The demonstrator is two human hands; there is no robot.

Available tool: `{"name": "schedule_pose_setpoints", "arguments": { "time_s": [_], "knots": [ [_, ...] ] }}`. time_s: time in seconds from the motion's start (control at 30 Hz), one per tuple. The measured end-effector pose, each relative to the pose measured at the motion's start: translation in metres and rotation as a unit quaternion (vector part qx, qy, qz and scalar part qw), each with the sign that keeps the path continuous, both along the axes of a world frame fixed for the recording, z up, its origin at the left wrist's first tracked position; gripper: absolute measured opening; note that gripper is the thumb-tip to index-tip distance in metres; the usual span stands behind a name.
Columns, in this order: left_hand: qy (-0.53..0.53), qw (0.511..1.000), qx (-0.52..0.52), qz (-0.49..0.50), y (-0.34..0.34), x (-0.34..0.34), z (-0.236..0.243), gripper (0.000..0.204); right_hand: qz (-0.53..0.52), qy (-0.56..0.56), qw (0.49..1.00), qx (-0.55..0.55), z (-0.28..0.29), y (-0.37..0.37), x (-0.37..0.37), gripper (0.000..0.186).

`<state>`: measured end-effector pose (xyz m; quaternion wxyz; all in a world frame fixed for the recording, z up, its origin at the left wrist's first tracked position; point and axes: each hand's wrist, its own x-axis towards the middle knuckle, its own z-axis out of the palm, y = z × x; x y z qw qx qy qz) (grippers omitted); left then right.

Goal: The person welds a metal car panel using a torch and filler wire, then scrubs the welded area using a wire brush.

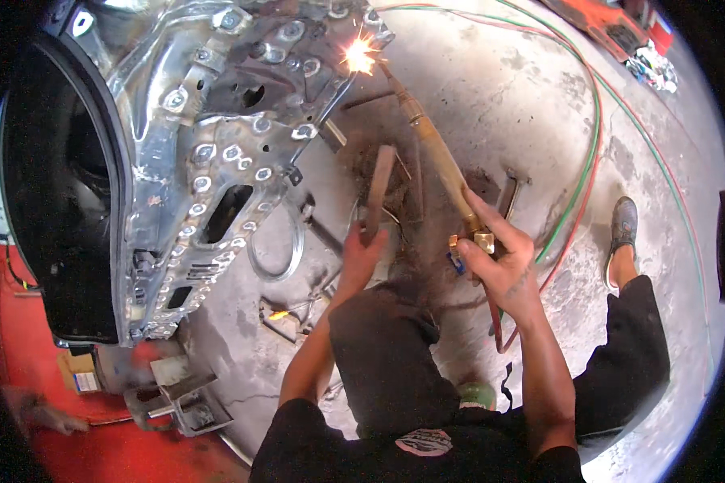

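My right hand (507, 266) is closed round the rear of a brass-coloured gas torch (439, 153), near its valves. The torch slants up and left, and its tip is close to a bright burst of sparks (360, 56) on the edge of a bare metal car body panel (161, 137). Round weld marks dot that panel. Glare hides the exact spot being heated. Lower down, my left hand (364, 253) grips a flat brownish bar (379, 189) that points upward, apart from the panel. What kind of tool the bar is, I cannot tell.
Green and red hoses (596, 121) curve over the concrete floor (491, 88) on the right. A hammer (511, 193), a wire coil (278, 262) and scattered tools lie below the panel. A metal bracket (189, 406) stands at lower left. Another person's foot (623, 233) shows at right.
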<state>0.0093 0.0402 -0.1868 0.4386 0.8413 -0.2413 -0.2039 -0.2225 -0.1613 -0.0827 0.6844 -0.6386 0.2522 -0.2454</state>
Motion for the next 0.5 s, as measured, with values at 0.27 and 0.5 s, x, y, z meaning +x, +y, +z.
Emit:
{"name": "schedule_pose_setpoints", "arguments": {
  "time_s": [0.27, 0.5],
  "knots": [
    [-0.115, 0.993, 0.016, 0.014, -0.002, -0.010, 0.087, 0.034, -0.008, -0.033, 0.999, 0.009, 0.007, 0.008, 0.002, 0.060],
    [-0.182, 0.983, -0.003, 0.001, -0.019, -0.014, 0.114, 0.036, -0.001, -0.045, 0.999, 0.014, 0.009, 0.009, 0.003, 0.058]
  ]
}}
